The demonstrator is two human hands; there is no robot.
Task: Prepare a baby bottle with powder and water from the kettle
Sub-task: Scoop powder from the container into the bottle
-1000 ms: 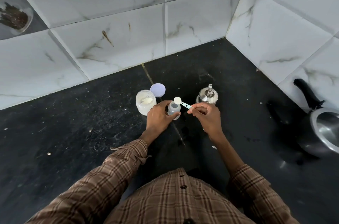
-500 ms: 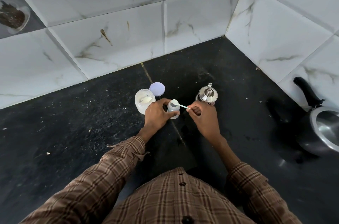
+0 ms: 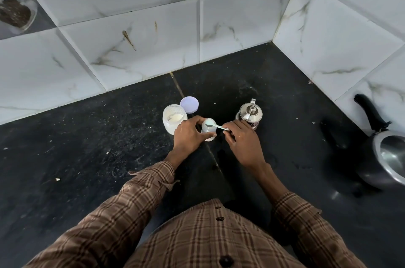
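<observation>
A small clear baby bottle (image 3: 207,130) stands open on the black counter (image 3: 87,158), and my left hand (image 3: 189,136) grips its side. My right hand (image 3: 241,138) pinches the handle of a pale green scoop (image 3: 213,124), whose bowl sits over the bottle's mouth. An open white powder jar (image 3: 174,119) stands just left of my left hand, with powder inside. Its lilac lid (image 3: 189,104) lies behind it. A small steel kettle (image 3: 249,115) stands behind my right hand.
A steel pressure cooker (image 3: 390,158) with a black handle sits at the right edge. Marble-tiled walls (image 3: 153,37) close the counter at the back and right. A glass jar (image 3: 15,12) of dark stuff sits in a niche at top left.
The scoop has turned over the bottle's mouth; its bowl, heaped with white powder before, now sits lower at the opening. My hands and the bottle stay in place.
</observation>
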